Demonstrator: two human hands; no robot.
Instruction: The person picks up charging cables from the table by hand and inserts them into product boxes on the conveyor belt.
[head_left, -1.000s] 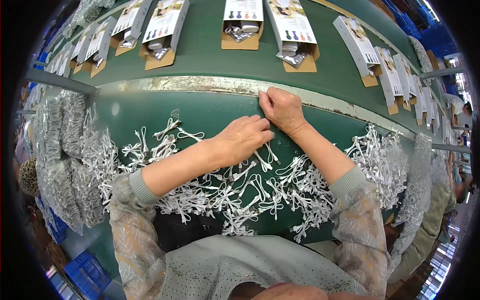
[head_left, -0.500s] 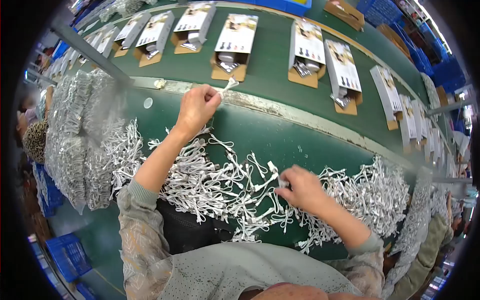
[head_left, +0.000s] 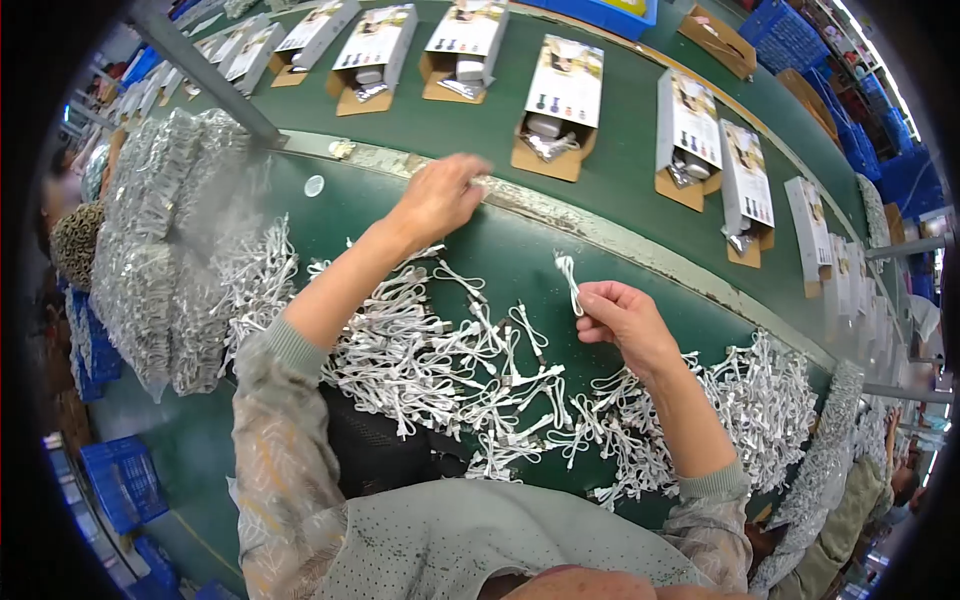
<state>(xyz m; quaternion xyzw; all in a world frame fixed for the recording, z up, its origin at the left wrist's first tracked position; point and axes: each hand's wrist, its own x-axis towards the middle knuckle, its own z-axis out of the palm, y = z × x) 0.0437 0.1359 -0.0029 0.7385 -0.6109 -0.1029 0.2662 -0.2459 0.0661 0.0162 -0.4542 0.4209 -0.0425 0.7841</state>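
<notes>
My right hand (head_left: 622,320) pinches a short white cable (head_left: 566,272), bundled in a loop, and holds it upright above the green table. My left hand (head_left: 440,200) is over the pale rail between table and belt. Its fingers are slightly blurred and apart, and no cable shows in them. Beyond it, a white printed box (head_left: 566,85) lies on the belt with its brown end flap open towards me. A white cable (head_left: 550,146) lies at the mouth of that box, beside a white part. Under my arms spreads a large pile of white cables (head_left: 400,345).
More open boxes (head_left: 688,125) stand in a row along the green belt (head_left: 630,60). Another cable heap (head_left: 755,410) lies at right. Bagged cables (head_left: 150,250) are stacked at left, near a metal post (head_left: 205,75). Other people sit at both sides.
The cable from my left hand now lies at a box's mouth, and that hand is drawn off it. My right hand has lifted a cable from the pile. The boxes have shifted right in view.
</notes>
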